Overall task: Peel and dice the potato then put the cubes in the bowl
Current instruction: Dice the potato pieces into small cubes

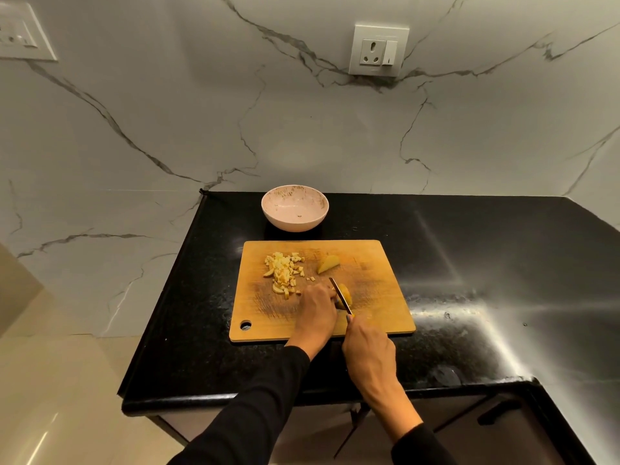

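Observation:
A wooden cutting board (379, 293) lies on the black counter. My left hand (317, 310) holds a potato piece (347, 294) down near the board's middle. My right hand (367, 350) grips the handle of a knife (339, 294) whose blade rests on that piece. Another potato wedge (328, 264) lies further back on the board. A pile of diced potato cubes (283, 271) sits on the board's left part. A pale pink bowl (295, 213) stands behind the board, holding just a tiny scrap.
The black counter (469, 280) extends to the right and ends at a marble wall (302, 129) with a power socket (378, 50). Its left edge drops to the floor (50, 397). The board has a hanging hole (245, 325) at its near left corner.

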